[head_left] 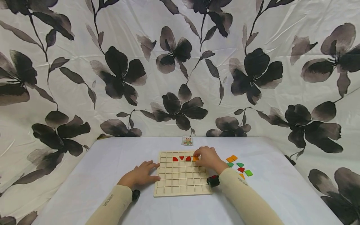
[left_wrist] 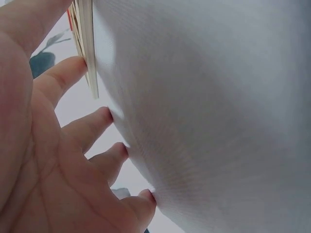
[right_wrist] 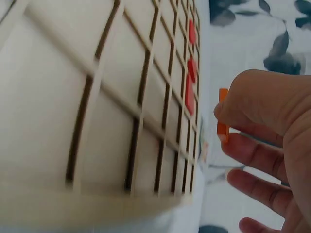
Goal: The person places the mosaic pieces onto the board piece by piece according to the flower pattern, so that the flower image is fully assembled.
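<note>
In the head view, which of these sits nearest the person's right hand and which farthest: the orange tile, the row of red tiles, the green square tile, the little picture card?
From the right hand:
1. Orange tile, pinched at its fingertips over the board's second row.
2. Red tiles, just to its left in that row.
3. Green square tile and picture card: too close to call; the tile lies to the right on the cloth, the card beyond the board.

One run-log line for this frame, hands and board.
right hand: pinches orange tile over grid board | left hand: flat at board's left edge | board: three red tiles in row
</note>
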A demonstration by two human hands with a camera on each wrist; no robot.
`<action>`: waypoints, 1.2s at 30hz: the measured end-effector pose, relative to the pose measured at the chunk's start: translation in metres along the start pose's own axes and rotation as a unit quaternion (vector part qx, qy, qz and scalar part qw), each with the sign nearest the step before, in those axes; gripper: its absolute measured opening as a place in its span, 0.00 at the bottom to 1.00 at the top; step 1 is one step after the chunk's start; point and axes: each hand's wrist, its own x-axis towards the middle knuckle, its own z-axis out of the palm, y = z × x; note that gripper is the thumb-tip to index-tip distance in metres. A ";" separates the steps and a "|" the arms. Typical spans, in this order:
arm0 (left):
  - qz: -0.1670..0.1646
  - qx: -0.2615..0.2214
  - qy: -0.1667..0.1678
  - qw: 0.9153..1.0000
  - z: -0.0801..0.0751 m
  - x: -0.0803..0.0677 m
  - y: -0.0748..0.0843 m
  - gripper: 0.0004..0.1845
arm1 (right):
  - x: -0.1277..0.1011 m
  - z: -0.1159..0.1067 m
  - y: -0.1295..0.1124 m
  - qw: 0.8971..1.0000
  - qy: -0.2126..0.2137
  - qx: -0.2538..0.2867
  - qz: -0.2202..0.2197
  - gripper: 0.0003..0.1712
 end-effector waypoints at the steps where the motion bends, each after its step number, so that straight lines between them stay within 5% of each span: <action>1: 0.001 -0.001 0.000 1.000 0.000 0.000 0.000 0.39 | 0.001 0.001 -0.003 1.000 0.000 0.004 -0.011 0.15; 11: -0.003 0.001 -0.004 1.000 -0.001 0.000 0.001 0.39 | 0.012 0.020 -0.023 0.998 -0.004 0.001 -0.063 0.12; 23: -0.002 -0.004 -0.005 1.000 -0.003 -0.002 0.003 0.40 | 0.015 0.028 -0.037 0.997 -0.031 -0.005 -0.066 0.10; 36: -0.006 -0.009 -0.004 1.000 0.001 0.000 -0.001 0.39 | 0.019 0.033 -0.041 0.997 -0.016 -0.015 -0.068 0.07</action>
